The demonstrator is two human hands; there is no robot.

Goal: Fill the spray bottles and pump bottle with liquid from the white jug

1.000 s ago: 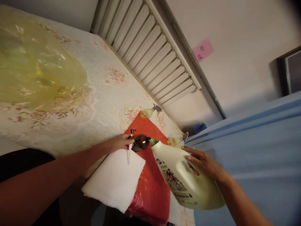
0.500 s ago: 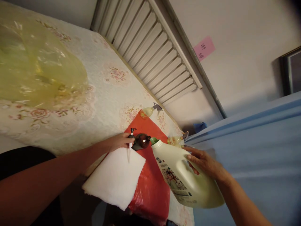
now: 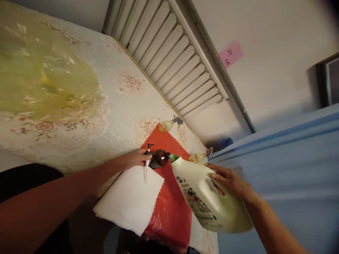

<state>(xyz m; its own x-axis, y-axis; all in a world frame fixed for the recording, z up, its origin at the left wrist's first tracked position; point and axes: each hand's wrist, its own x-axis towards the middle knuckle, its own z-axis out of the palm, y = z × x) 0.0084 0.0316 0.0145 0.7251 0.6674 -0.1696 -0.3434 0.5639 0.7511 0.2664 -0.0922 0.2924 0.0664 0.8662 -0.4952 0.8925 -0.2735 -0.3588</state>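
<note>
My right hand [image 3: 230, 182] grips the handle side of a large cream detergent jug [image 3: 209, 199], tilted so its open neck meets a small green funnel [image 3: 173, 158] at the mouth of a small brown bottle [image 3: 160, 157]. My left hand [image 3: 135, 158] is closed on a black pump head [image 3: 148, 150] whose white tube hangs down over a white cloth [image 3: 129, 199]. The brown bottle stands on a red plastic sheet [image 3: 169, 211], right beside my left hand.
The table carries a floral cloth [image 3: 113, 109]. A yellow translucent bag [image 3: 39, 77] lies at the left. Two spray bottles, one [image 3: 169, 124] behind the red sheet and one [image 3: 200, 156] by the jug, stand near the table's far edge. Blue fabric [image 3: 291, 169] fills the right.
Almost nothing has changed; both hands keep their grips, and the jug and the view have shifted only very slightly.
</note>
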